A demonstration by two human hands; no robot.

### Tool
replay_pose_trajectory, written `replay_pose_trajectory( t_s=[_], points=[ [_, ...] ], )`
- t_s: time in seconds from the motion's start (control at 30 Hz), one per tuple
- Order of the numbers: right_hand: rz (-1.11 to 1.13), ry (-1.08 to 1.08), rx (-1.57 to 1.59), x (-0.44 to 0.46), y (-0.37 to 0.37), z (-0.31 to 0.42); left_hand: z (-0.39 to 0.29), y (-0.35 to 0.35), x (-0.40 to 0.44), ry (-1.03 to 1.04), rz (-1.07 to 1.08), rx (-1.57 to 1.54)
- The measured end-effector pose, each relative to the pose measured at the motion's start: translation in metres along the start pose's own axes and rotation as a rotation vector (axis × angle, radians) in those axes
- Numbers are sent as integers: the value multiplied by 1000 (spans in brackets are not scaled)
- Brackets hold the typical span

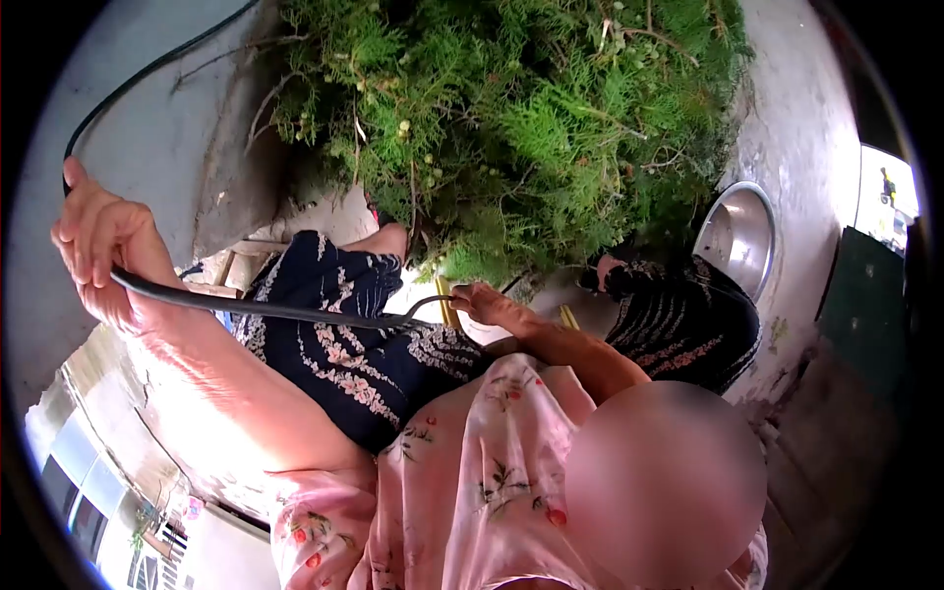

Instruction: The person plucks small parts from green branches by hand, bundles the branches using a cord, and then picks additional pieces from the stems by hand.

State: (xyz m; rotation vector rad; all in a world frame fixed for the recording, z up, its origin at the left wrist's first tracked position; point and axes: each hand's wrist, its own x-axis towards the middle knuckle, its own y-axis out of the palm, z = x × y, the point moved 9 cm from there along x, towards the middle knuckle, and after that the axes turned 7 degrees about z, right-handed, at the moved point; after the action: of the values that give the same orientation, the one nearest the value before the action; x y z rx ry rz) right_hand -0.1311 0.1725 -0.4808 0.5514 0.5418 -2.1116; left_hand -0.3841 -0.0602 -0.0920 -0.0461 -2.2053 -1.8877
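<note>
Green branches crowd the far middle, a metal bowl beside them at right, while a black cord crosses the lap, gripped by the left hand and pinched by the right hand.

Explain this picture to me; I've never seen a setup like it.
No machine is at work here. A person wears one camera on the head, looking forward and down, so the dark trousers and pink top you see are the wearer's own. The left hand grips a black cord, which runs across to the right hand, where it is pinched too. Further ahead is a mass of green branches; a metal basin is at the right.
</note>
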Motion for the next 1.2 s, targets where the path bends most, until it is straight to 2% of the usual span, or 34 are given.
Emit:
replay_pose_trajectory(
  t_s=[0.03,0.07,0.13,0.17,0.2,0.27,0.33,0.4,0.47,0.53,0.6,0.87,0.97,1.07,1.17,1.2],
  points=[
    [-133,-156,55,-8,-14,15,-3,4,-1,-24,55,171],
    [-213,-188,168,-16,-30,34,-2,6,-5,-24,67,165],
    [-363,-229,61,-30,-53,81,-2,6,-10,-68,77,264],
    [-410,-94,193,-39,-72,93,-2,5,-14,-88,84,269],
    [-344,-97,394,-37,-78,94,-3,7,-19,-88,106,268],
    [-268,-346,267,-52,-83,169,-2,6,-30,-131,32,140],
    [-288,-452,278,-63,-76,219,4,24,-40,-126,10,142],
    [-194,-460,294,-75,-61,249,8,39,-44,-204,42,208],
    [-147,-536,224,-94,-58,280,1,62,-44,-184,63,146],
    [38,-526,320,-112,-50,310,-4,78,-45,-176,30,25],
    [-7,-744,349,-133,-44,349,-15,89,-50,-161,51,8],
    [86,-799,462,-185,-33,430,-39,60,-80,-204,-112,-23],
    [94,-793,577,-196,-41,444,-45,37,-100,-146,-213,-46],
    [-18,-952,528,-206,-35,466,-51,14,-122,-115,-284,27],
    [71,-904,797,-183,-9,470,-53,-12,-146,-132,-313,-5],
    [-10,-956,630,-195,-22,479,-50,-12,-156,-126,-284,43]
  ],
)
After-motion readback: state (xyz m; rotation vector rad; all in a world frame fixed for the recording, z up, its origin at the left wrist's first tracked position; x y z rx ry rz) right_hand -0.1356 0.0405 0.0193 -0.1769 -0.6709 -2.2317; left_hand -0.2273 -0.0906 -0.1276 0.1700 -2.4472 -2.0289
